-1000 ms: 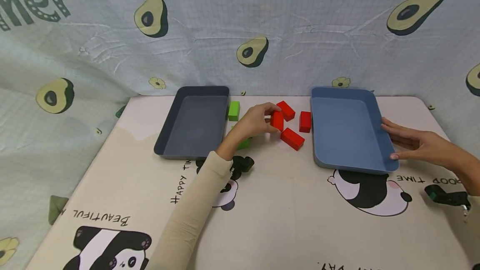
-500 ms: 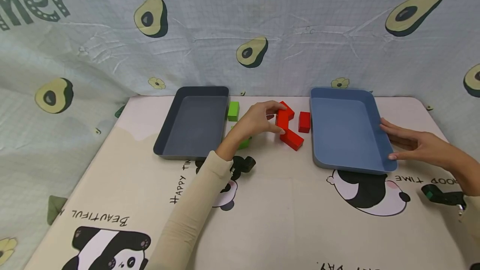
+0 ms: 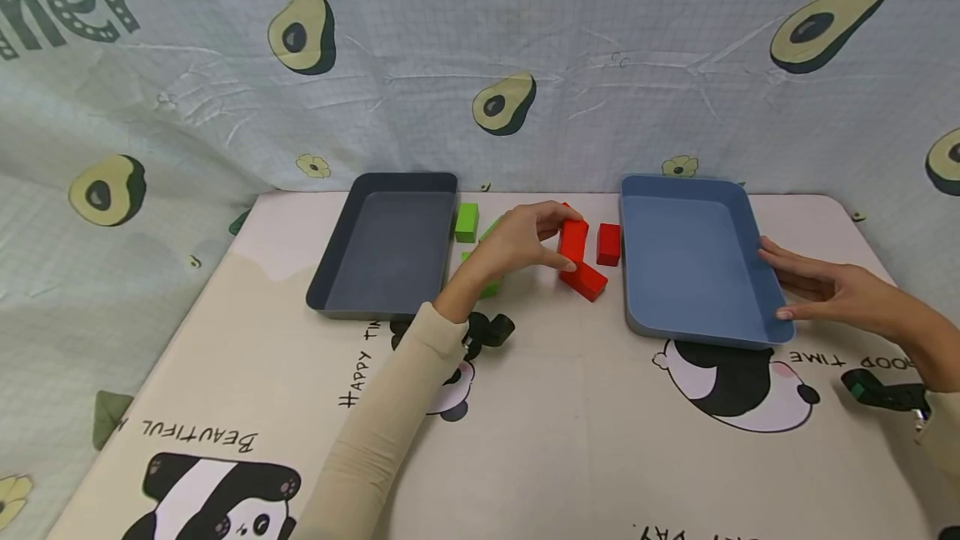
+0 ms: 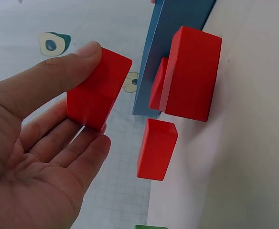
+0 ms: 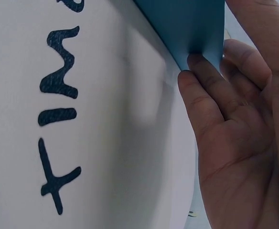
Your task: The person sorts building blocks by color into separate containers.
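Note:
My left hand [image 3: 517, 242] pinches a red block [image 4: 99, 90] between thumb and fingers, lifted off the table. In the head view it covers part of two other red blocks: one behind it and one in front [image 3: 587, 282]. Another red block [image 3: 609, 245] lies beside the blue tray [image 3: 686, 273]. The right hand [image 3: 832, 286] touches the tray's right side: fairly straight fingers rest on the outer wall, and the thumb lies at the rim near the front corner. In the right wrist view, fingertips [image 5: 192, 71] meet that wall low down.
A dark grey tray [image 3: 397, 257] stands on the left. Several green blocks, one [image 3: 467, 222] at the back, lie between it and my left wrist, partly hidden by the hand. A patterned cloth [image 3: 420, 65] hangs behind the table.
My left hand has moved a little to the right with the red block, toward the blue tray. The right hand keeps its place on the tray.

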